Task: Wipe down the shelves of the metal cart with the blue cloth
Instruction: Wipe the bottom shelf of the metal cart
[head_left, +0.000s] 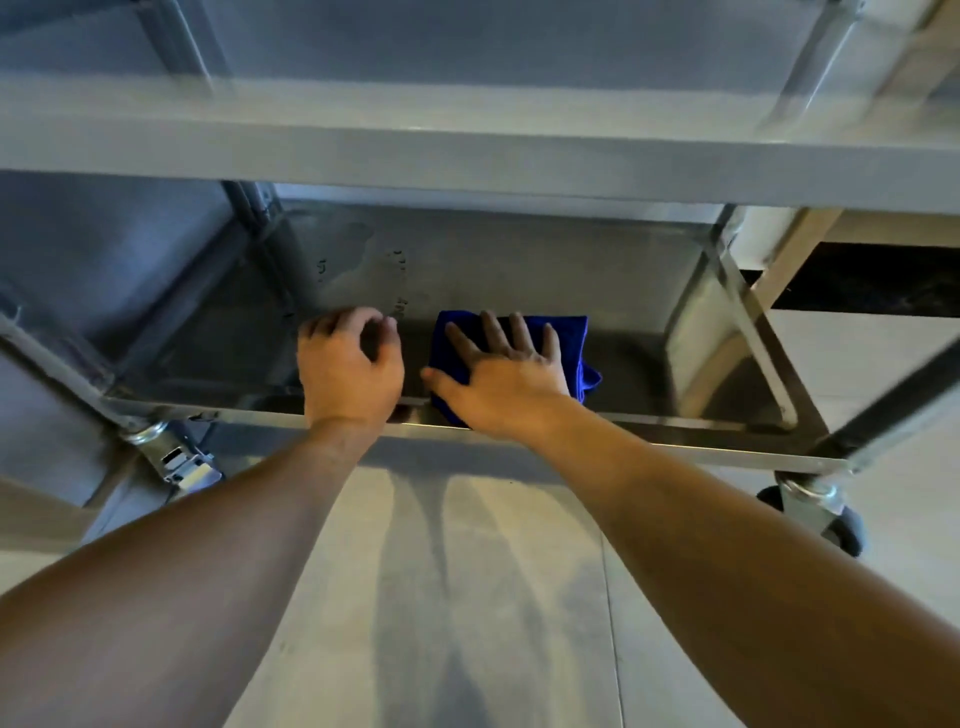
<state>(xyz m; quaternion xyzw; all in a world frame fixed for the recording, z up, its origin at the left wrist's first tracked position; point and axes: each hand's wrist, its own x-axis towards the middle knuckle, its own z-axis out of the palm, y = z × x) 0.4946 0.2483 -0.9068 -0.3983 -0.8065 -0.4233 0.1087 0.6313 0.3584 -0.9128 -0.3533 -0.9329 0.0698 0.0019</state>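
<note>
The pale tiled floor (467, 597) is under my arms. My right hand (498, 384) lies flat, fingers (519, 338) spread, on the soft folded blue cloth (571, 343) on the shiny metal cart's bottom shelf (519, 280). My left hand (348, 364) is curled, holding nothing. The cloth looks light and floppy, so I think pressing from above works best.

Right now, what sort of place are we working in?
Likely a commercial kitchen or service area: a stainless steel cart on caster wheels, a pale tiled floor, and another steel table frame beyond.

blue cloth (571, 343): partly hidden under right hand (498, 384) | upper shelf (467, 156): blurred, cut off both sides
</note>
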